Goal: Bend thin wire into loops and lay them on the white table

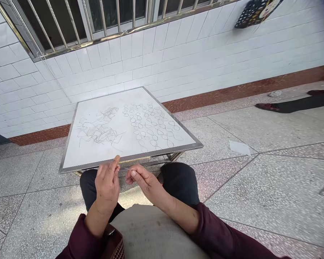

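Pinching 1 thin wire [124, 168] btwn them, L hand [108, 182] & R hand [148, 184] hover nr table edge [162, 152].

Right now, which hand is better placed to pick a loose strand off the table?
Probably the left hand: it is by the near edge of the table, below the tangled strands. The right hand sits farther right, nearer the looped pieces. Both seem to hold a thin strand, so the left may need freeing.

the single head-worn view faces forward and steeply down (leaning, so the wall [140, 59] runs aslant), with the lap [159, 233] closest, left hand [107, 181] and right hand [148, 185] near, table [81, 156] just beyond.
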### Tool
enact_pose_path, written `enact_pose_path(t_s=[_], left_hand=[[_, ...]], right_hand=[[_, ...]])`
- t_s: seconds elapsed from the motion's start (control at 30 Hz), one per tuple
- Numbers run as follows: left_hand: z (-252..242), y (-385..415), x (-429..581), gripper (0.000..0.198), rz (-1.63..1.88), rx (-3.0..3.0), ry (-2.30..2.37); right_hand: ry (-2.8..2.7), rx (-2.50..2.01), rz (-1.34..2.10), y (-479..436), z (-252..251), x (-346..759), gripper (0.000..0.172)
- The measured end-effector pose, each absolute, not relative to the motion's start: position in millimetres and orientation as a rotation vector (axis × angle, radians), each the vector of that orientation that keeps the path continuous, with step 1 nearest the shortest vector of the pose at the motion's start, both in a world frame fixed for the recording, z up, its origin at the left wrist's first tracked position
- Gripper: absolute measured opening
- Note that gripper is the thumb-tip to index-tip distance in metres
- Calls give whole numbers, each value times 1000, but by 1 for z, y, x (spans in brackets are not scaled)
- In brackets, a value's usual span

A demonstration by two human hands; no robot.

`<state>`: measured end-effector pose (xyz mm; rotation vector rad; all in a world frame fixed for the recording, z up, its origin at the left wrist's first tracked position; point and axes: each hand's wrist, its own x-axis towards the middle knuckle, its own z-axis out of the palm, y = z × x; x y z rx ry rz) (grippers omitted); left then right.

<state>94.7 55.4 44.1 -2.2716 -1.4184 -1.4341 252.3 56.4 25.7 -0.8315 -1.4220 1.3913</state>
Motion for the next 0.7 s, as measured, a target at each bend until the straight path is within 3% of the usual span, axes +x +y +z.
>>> enact_pose_path(t_s=[0.2,0.3,0.57,0.7], left_hand=[[46,50,93,28,-1546,-2238,-1237],[42,44,93,33,-1682,-2259,-1205],[40,39,114,52,-2495,-1927,-1754],[46,44,118,54,-2923,-1818,-1830]], right_hand=[[-1545,-750,1162,52,33,257,37],[-1694,-730,889,51,35,260,29],[-1837,-787,378,52,44,259,5],[-1889,-792,268,56,44,258,8]])
